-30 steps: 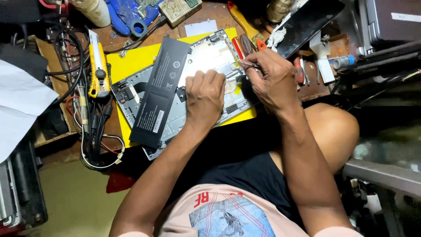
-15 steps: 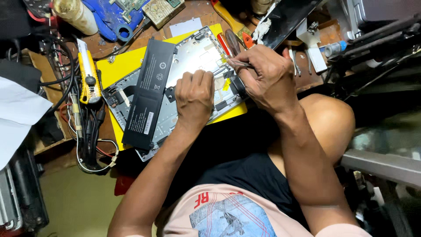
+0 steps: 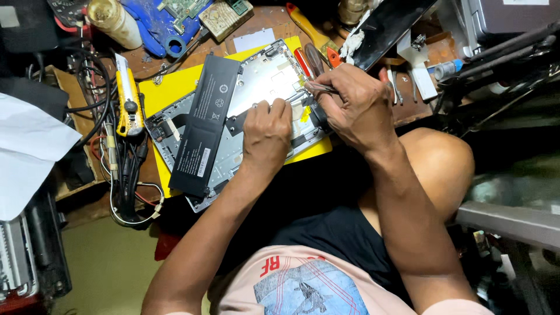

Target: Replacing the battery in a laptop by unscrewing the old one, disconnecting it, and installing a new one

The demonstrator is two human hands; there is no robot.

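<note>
I see my left hand [image 3: 266,131] curled, fingers [image 3: 274,111] pressing down on the opened laptop [image 3: 262,76], which lies on a yellow mat [image 3: 166,87] on the desk [image 3: 259,23]. My right hand [image 3: 356,105] is closed round tweezers [image 3: 318,88], tips just beyond the left fingers. Left of those fingers lies the black battery [image 3: 204,122]. The laptop looks stiff but fragile inside, so I judge its edges the safest grip. I see no containers near the fingers; a bottle [image 3: 114,20] stands well off, contents hidden
</note>
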